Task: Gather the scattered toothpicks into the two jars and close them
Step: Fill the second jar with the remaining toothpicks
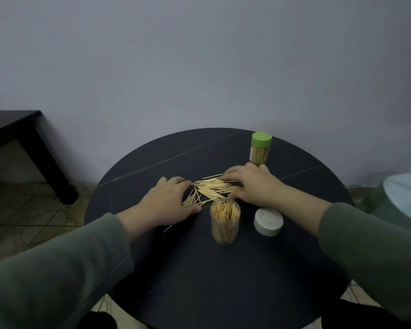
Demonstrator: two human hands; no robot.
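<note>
Both arms reach forward in grey-green sleeves over a round dark table [176, 269]. The left hand [169, 200] lies palm down, fingers spread and slightly curled, its fingertips at the left edge of the loose toothpicks [211, 187]; it grips nothing. The right hand [252, 186] is also palm down and open, fingers fanned over the right end of the same pile, resting on the sticks rather than closed around any — whether a few are pinched beneath the palm cannot be told.

The toothpicks lie scattered between the two hands, with one stray stick [167, 229] near the left wrist. Just in front of the pile stands an open jar [225, 222], upright and packed with toothpicks, and beside it to the right sits its white lid [268, 222]. A second jar with a green cap [260, 148] stands closed behind the right hand, its base hidden by the fingers. Motion blur softens the left forearm.
</note>
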